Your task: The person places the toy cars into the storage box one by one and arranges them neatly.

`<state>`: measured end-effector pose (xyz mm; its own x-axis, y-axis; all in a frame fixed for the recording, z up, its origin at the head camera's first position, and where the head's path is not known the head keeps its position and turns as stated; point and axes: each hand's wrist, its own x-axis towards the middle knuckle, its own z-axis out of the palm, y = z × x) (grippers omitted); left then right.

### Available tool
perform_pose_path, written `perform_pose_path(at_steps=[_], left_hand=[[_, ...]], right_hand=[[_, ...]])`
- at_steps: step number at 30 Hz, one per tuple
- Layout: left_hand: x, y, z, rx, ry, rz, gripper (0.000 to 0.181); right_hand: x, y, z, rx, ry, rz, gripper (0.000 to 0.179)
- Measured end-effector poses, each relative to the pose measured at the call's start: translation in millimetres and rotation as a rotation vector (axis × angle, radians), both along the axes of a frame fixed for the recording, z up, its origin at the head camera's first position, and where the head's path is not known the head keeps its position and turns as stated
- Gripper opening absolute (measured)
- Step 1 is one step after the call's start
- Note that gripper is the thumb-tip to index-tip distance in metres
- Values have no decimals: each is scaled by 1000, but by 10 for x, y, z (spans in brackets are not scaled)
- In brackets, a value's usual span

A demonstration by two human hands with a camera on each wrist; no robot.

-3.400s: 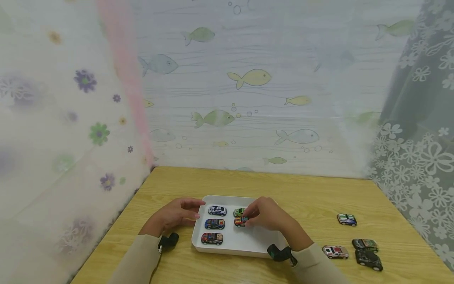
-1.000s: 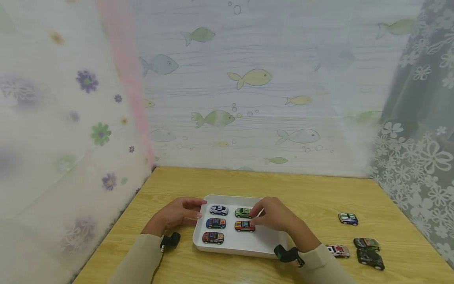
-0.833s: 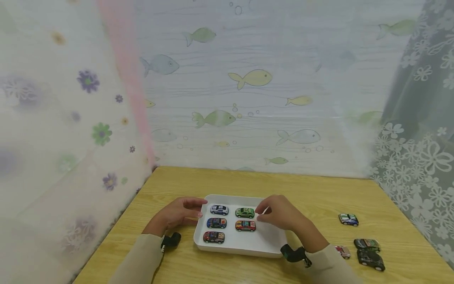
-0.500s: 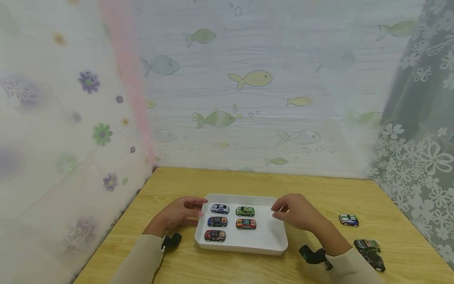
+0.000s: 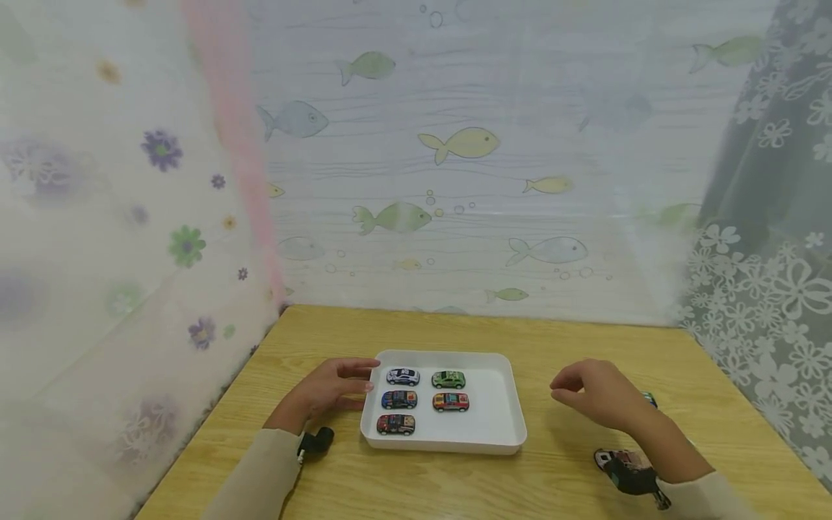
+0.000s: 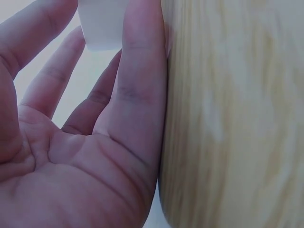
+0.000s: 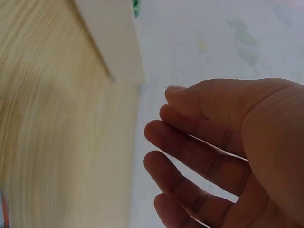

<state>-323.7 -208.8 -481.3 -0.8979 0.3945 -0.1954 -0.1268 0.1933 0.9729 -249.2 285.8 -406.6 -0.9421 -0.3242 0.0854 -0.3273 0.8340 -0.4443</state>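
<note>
My left hand [image 5: 325, 386] rests on the table at the left side of the white tray [image 5: 448, 446], fingers extended with the tips at its wall. In the left wrist view the tray's wall [image 6: 102, 28] shows beyond the fingers. Five toy cars would be several: the tray holds a white-and-blue toy car [image 5: 403, 376], a blue one, a dark red one, a green toy car [image 5: 448, 379] and a red-and-yellow toy car [image 5: 451, 401], in two columns. Right of the tray, my right hand [image 5: 598, 393] hovers over the table, fingers loosely bent, holding nothing.
A white-and-red toy car [image 5: 604, 457] lies under the right wrist's black camera, partly covered. Another toy car [image 5: 650, 398] peeks out behind the right hand. Patterned curtains [image 5: 468, 217] stand behind the wooden table [image 5: 455, 487] and along both sides.
My right hand has let go of the red-and-yellow toy car, left it in the tray, and moved right past the rim. The tray has shifted slightly away from me; my left hand stays beside it.
</note>
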Motion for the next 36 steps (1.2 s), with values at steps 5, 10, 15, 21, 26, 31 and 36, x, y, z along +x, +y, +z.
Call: perform_pose_path(at_steps=[5,10,15,21,26,31,36], left_hand=[[-9,-6,-10,-9,2,12,59],[-13,-7,8,-34,14,27,60],[-15,-7,10,-34,17,32,61],[8,-5,-19,-20,26,19,60],[41,-21,-29,-16,19,23,60],[40,-21,-15,-11,23,17,61],[22,-12,-14,-7,24,9,61]], right_hand=[[71,267,-31,21,-10,5,18],[135,512,-87,7,-47,17,25],[203,708,-149,-49,-94,58,30],[294,901,-240,-103,-165,77,28],[347,1021,-319,-156,-198,163,26],[369,1103,-387,-193,-201,284,32],[374,1124,-407,-182,-217,297,31]])
